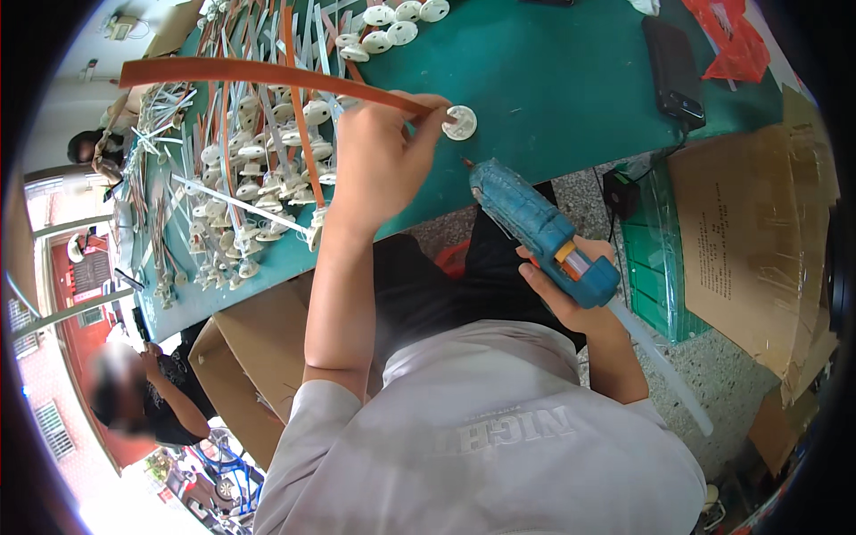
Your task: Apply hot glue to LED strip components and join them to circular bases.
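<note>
A long orange strip (267, 76) is pinched by the left hand (383, 156) against a white disc (460, 122); a blue glue gun (535, 227) is gripped by the right hand (557, 290).

The left hand (379, 165) pinches an orange strip (267, 76), its end pressed onto a white disc (460, 122) on the green table (553, 80). The right hand (557, 290) grips a blue glue gun (535, 227), nozzle near the disc. Finished pieces (250, 169) lie piled to the left; a phone (674, 71) lies at right

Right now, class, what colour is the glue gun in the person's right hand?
Blue, with an orange trigger: the glue gun in the right hand, head view.
</note>
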`<state>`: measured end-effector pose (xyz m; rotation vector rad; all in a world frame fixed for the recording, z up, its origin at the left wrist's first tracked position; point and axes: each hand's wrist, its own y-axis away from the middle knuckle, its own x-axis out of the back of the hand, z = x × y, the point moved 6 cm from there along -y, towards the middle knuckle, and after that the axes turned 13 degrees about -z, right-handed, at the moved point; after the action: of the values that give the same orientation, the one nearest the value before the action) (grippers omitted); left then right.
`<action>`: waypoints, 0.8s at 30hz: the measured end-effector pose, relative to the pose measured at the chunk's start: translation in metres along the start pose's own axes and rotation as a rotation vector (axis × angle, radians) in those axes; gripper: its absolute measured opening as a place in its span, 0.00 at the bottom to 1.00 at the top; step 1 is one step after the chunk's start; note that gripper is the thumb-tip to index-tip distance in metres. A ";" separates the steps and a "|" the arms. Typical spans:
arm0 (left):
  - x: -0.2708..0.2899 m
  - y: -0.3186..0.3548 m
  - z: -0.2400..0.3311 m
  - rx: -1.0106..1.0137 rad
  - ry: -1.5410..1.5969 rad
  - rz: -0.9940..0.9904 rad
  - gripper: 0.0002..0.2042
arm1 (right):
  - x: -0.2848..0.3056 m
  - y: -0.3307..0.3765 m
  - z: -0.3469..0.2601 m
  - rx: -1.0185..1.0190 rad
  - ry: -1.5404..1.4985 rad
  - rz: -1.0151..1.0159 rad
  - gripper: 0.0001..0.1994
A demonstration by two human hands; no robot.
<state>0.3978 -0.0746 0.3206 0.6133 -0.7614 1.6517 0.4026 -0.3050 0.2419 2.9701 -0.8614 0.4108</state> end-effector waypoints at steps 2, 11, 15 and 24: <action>0.004 -0.001 -0.011 0.037 -0.039 0.080 0.05 | -0.002 -0.006 -0.004 0.157 0.141 0.011 0.07; 0.000 -0.018 0.000 0.041 -0.128 0.057 0.05 | -0.003 -0.028 0.011 0.136 0.078 0.207 0.07; 0.002 -0.019 -0.005 0.059 -0.160 0.017 0.05 | -0.003 -0.035 0.006 0.150 0.134 0.196 0.07; 0.001 -0.021 -0.003 0.071 -0.129 0.018 0.05 | 0.000 -0.034 0.007 0.139 0.128 0.197 0.07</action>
<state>0.4182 -0.0693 0.3224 0.7711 -0.8055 1.6730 0.4224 -0.2772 0.2368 2.9488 -1.1603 0.6861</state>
